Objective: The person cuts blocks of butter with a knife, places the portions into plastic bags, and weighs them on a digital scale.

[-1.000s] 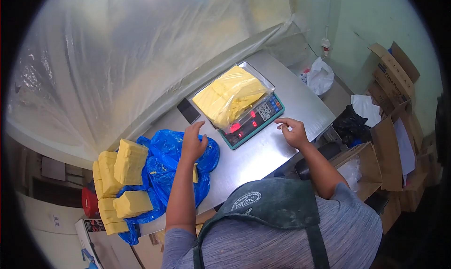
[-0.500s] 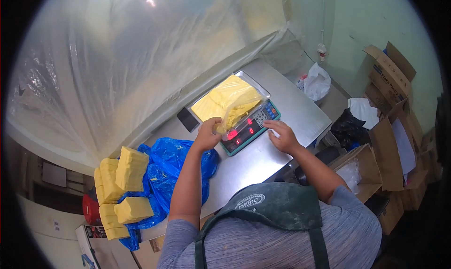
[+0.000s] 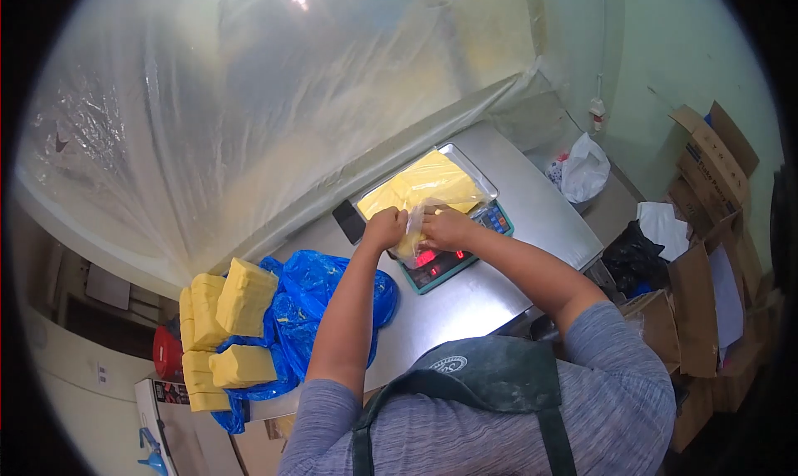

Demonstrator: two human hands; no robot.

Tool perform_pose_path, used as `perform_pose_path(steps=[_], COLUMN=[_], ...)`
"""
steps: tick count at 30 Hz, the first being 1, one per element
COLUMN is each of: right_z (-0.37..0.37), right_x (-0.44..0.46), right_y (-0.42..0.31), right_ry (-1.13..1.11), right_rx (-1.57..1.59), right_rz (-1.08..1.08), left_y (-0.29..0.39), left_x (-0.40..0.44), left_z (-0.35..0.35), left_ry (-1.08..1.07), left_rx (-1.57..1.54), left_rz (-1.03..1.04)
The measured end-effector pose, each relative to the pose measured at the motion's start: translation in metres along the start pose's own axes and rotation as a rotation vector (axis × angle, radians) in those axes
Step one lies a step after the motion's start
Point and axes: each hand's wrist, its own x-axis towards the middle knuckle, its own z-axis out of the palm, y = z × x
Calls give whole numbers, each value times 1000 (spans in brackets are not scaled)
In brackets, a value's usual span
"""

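A clear plastic bag (image 3: 413,231) with yellow butter-like slabs (image 3: 428,181) inside lies on the tray of a digital scale (image 3: 445,275). My left hand (image 3: 385,229) is closed on the near left edge of the bag. Close beside it, my right hand (image 3: 446,227) has its fingers curled onto the bag's gathered end, above the scale's keypad. Part of the red display shows below my hands; the rest is covered. A dark phone (image 3: 349,221) lies by the scale's left side.
Blue plastic sheeting (image 3: 320,297) covers the table's left part, with several yellow blocks (image 3: 248,295) stacked beside it. The metal table (image 3: 532,218) extends right. Clear sheeting (image 3: 291,127) hangs behind. Cardboard boxes (image 3: 694,297) and a black bag (image 3: 633,256) stand at right.
My right hand has moved left from beside the keypad onto the bag and closed on it. My left hand stays on the bag. The whole view has shifted slightly.
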Motion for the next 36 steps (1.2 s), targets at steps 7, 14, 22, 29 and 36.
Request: perform_pose_path(steps=[7,14,22,29,36], right_z=[-9,-7,23,16,-16], right_x=[20,19,20,8,7], right_y=[2,5,7,5,-23], right_ry=[-366,44,-83,-89,-115], right_rx=[95,120,37,-8,107], right_rz=[241,-49,56,48,193], left_y=[57,83,75,66,28], left_x=[-30,-75,-94,-112,-102], left_z=[-6,-1,14,29,20], left_ry=[125,186,227,297,226], left_rx=[-219,-277,-268,-520,-937], left_rz=[-124,-80,-211,-234,-316])
